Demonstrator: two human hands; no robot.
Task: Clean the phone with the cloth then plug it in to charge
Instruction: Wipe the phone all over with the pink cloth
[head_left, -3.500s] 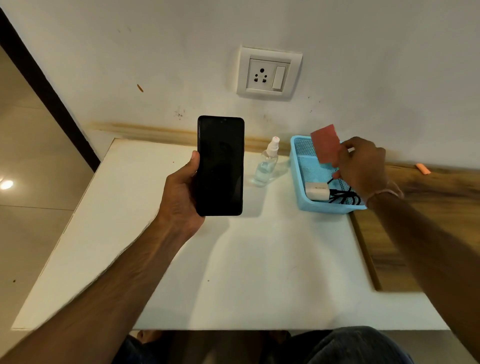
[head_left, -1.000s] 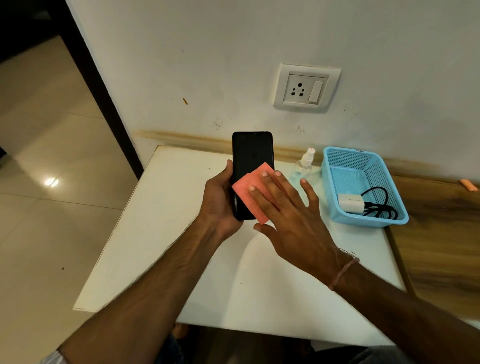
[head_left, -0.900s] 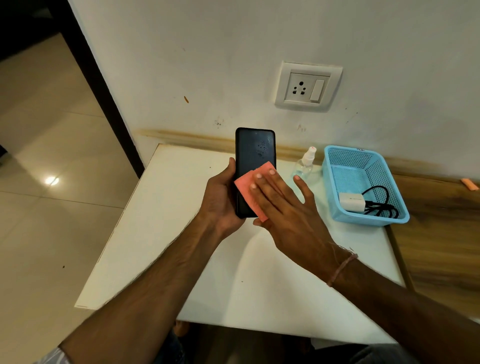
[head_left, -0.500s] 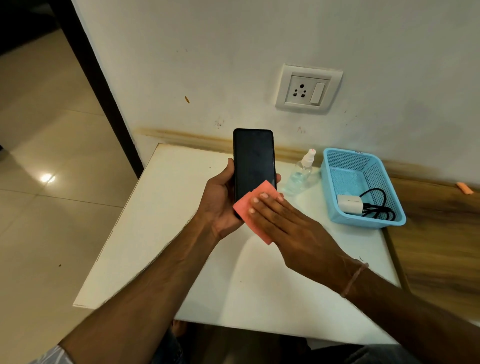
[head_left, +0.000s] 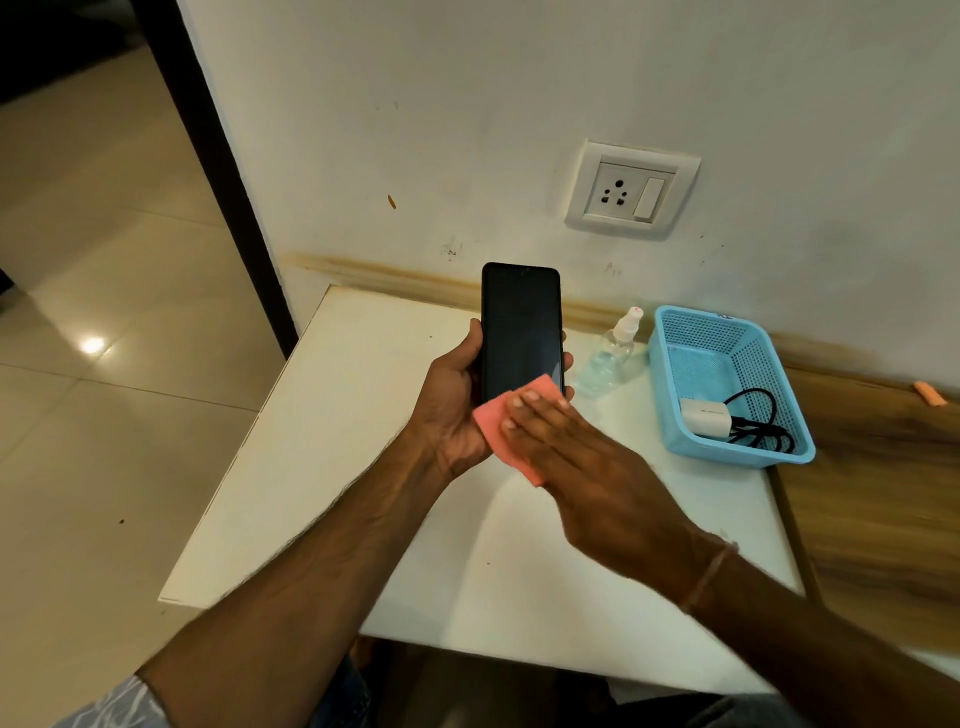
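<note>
Left hand (head_left: 451, 415) grips the phone (head_left: 521, 327) by its edges: thumb along the left side, fingertips wrapped round and showing at the right side. The phone is upright, screen toward the camera, dark, held above the white table (head_left: 322, 457) and not touching it.

Right hand (head_left: 592, 467) is flat with fingers straight and together, pressing the pink cloth (head_left: 491, 423) onto the lower part of the screen. The cloth covers the phone's bottom end; one corner sticks out below the right palm. It is held down by pressure only, with nothing curled round it. There is a thin thread band (head_left: 707, 574) on the right wrist.

Clear spray bottle (head_left: 613, 353) stands on the table just right of the phone, near the wall. Beside it is a blue mesh basket (head_left: 670, 358), holding a white charger adapter (head_left: 704, 415) and a coiled black cable (head_left: 759, 422); the cable runs from the adapter.

Wall socket with switch (head_left: 631, 189) is on the wall above the table, nothing plugged in. A wooden surface (head_left: 883, 493) butts against the table's right edge, with a small orange item (head_left: 930, 393) at its far side by the wall; it is too small to identify.
</note>
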